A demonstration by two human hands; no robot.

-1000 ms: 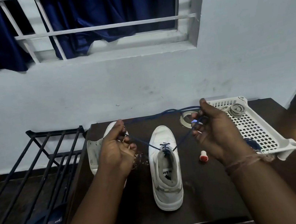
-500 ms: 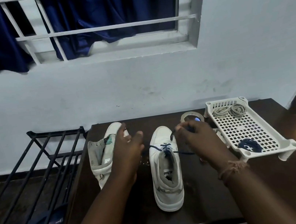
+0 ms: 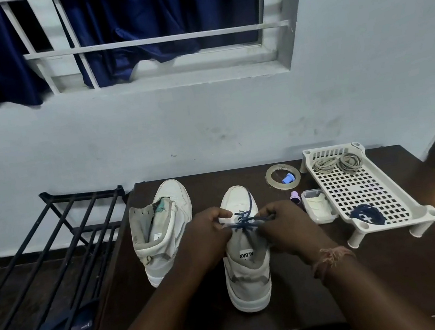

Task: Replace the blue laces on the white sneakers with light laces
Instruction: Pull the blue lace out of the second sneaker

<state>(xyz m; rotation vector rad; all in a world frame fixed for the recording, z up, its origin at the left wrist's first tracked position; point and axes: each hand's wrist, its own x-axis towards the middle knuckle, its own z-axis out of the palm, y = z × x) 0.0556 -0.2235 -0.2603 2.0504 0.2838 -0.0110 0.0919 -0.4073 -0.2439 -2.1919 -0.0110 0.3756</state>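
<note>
1. On the table (image 3: 395, 265), both hands pinch the blue lace (image 3: 243, 221) on the middle shoe (image 3: 244, 245): left hand (image 3: 207, 237), right hand (image 3: 285, 228)
2. Pulling hard could knot it or tip the shoe
3. Light laces (image 3: 337, 163) wait in the tray (image 3: 404, 217)

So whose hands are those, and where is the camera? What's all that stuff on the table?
The camera sits on a person's head and looks down, so you see their own two arms. The left hand and right hand pinch a blue lace on a white sneaker. Another sneaker, with no lace, stands beside it on the dark table. A white tray holds coiled light laces and another blue lace. Nearby lie a tape roll and a small box.
</note>
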